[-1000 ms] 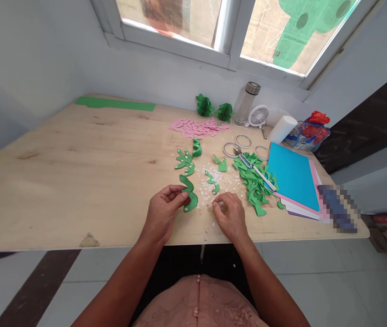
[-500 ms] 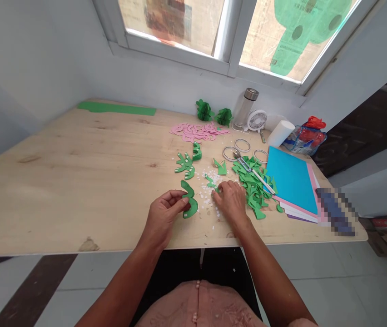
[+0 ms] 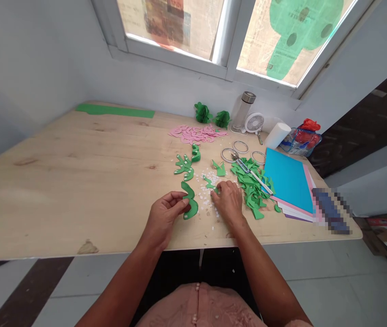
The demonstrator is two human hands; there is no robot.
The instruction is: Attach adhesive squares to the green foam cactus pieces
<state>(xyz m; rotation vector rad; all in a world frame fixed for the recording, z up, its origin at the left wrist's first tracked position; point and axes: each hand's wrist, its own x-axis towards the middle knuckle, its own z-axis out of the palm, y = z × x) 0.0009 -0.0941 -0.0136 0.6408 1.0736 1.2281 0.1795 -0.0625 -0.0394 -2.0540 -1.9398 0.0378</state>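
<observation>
My left hand (image 3: 167,213) pinches a curved green paper piece (image 3: 191,206) with small white squares on it, near the table's front edge. To its right, my right hand (image 3: 228,200) rests over the table with its fingers bent at a green paper strip (image 3: 209,182); the fingertips are partly hidden. Small white paper bits (image 3: 204,200) are scattered between the hands. Behind my left hand lie green cutouts with white squares (image 3: 184,165) and a small green stack (image 3: 196,153). A green scrap (image 3: 219,168) lies behind my right hand.
Green scraps (image 3: 255,195) lie to the right under scissors (image 3: 239,161) and a white-handled tool (image 3: 262,182). Coloured sheets (image 3: 287,179), metal rings (image 3: 240,146), pink cutouts (image 3: 196,134), a bottle (image 3: 243,111), a fan (image 3: 254,122) and a white roll (image 3: 278,135) stand or lie farther back.
The camera view has shifted slightly. Both hands stay in nearly the same places, with the green piece still in my left hand.
</observation>
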